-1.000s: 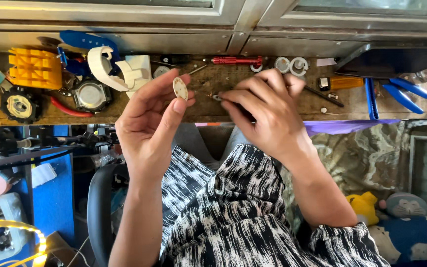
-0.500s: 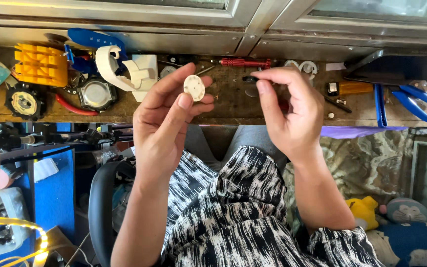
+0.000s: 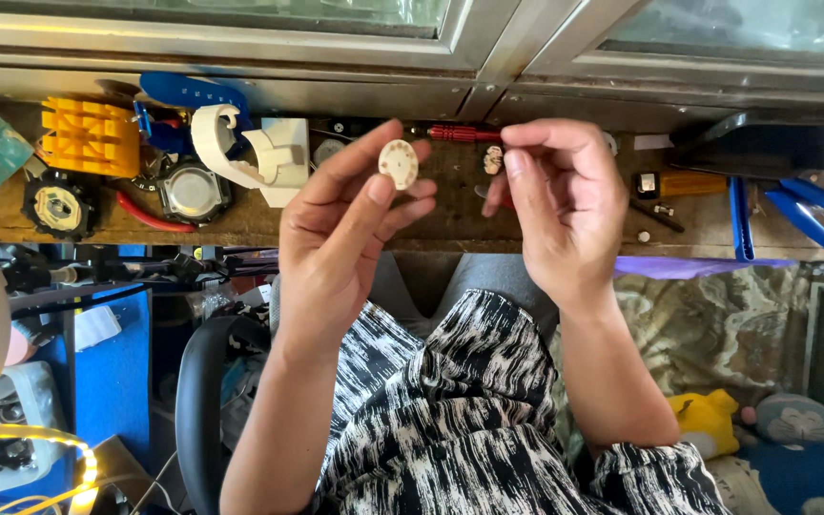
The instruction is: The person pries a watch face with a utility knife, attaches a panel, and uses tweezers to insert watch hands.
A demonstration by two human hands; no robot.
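We hold our left hand (image 3: 340, 234) raised above our lap, palm toward us, forearm rising from the lower edge of the view. Its grip is clamped on a small round cream disc (image 3: 399, 163), pinched between thumb and fingertips, the disc's face turned toward us. Our right hand (image 3: 555, 215) stands just beside that grip, at the same height, fingers curled inward; thumb and forefinger are brought together near a small pale part (image 3: 493, 159), though we cannot tell whether they actually pinch it.

Beyond both grips runs the wooden table (image 3: 450, 205), its near edge passing behind our hands. Past the left grip lie a white curved plastic piece (image 3: 240, 153), a round metal watch case (image 3: 193, 191) and a yellow ridged block (image 3: 91, 136). A red screwdriver (image 3: 464, 133) lies between the two grips, farther out. Outward from the right grip sit blue-handled pliers (image 3: 793, 215). Between hands and lap the space is open.
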